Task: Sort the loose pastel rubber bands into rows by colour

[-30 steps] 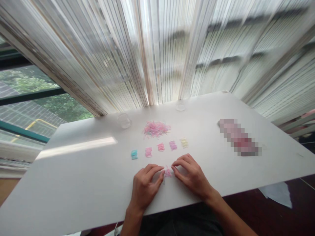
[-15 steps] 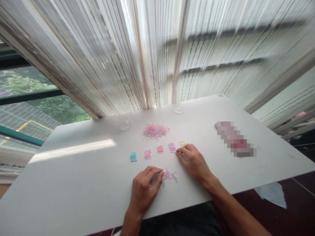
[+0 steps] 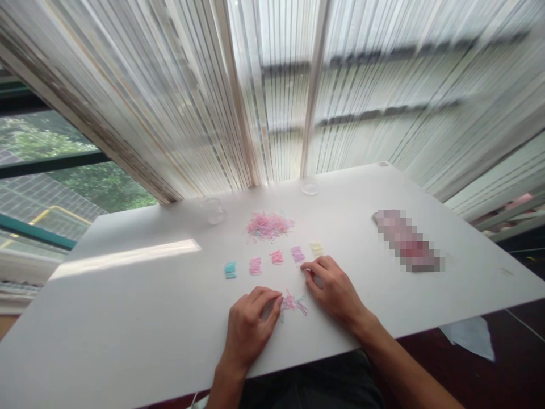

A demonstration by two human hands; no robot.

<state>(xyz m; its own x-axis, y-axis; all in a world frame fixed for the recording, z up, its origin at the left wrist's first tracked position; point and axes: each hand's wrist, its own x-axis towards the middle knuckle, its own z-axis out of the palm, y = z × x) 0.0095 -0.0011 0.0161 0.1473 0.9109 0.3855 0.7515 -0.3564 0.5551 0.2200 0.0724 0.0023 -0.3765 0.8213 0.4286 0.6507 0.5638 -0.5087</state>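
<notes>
My left hand (image 3: 254,321) rests at the table's front, thumb and index tips closed together at the left edge of a small heap of pastel loops (image 3: 292,303). Whether a loop is between them I cannot make out. My right hand (image 3: 333,286) has its thumb and index tips together just below a purple group of thin loops (image 3: 298,254); anything pinched there is too small to name. To its upper right lies a yellow group (image 3: 316,249). Leftward in the same row are a coral group (image 3: 276,257), a pink group (image 3: 255,266) and a teal group (image 3: 230,270).
A larger mixed pile of pastel loops (image 3: 269,225) lies behind the row. Two clear round dishes (image 3: 214,212) stand near the back edge of the white table (image 3: 128,318). A blurred-out flat object (image 3: 406,241) lies on the right. String curtains (image 3: 281,102) hang behind.
My right hand has shifted slightly down and left, away from the yellow group, which shows more fully now. My left hand stays in place.
</notes>
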